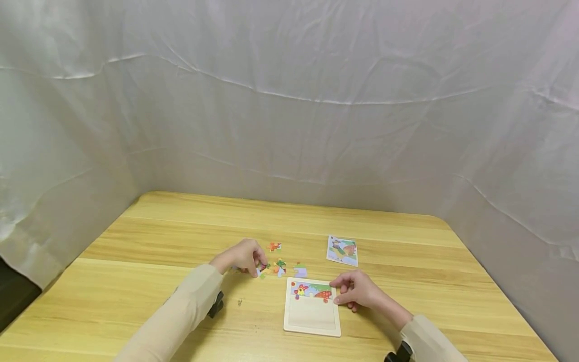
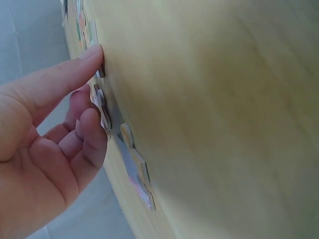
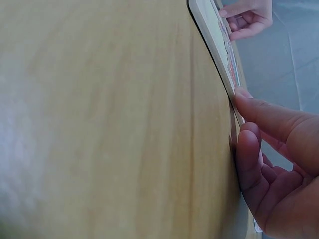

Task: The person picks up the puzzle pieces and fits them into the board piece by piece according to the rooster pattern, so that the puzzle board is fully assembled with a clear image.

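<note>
My left hand (image 1: 246, 255) is over a group of loose jigsaw pieces (image 1: 280, 266) on the table, left of the tray. Thumb and fingertips pinch a puzzle piece (image 2: 101, 69) low at the tabletop; the index finger is mostly hidden in the left wrist view. Another piece (image 2: 135, 167) lies flat nearby. My right hand (image 1: 357, 290) holds the wooden puzzle tray (image 1: 312, 332) at its right edge, thumb (image 3: 264, 112) against the frame and the other fingers curled beside it. Fitted pieces along the tray's top show a red-combed bird's head (image 1: 300, 290) and a red dotted part (image 1: 323, 295).
A picture card (image 1: 342, 251) with a bird on it lies behind the tray. One orange-red piece (image 1: 274, 247) lies apart, farther back. A small speck (image 1: 239, 301) is on the wooden table (image 1: 181, 241). Pale curtains (image 1: 289, 141) hang around the table.
</note>
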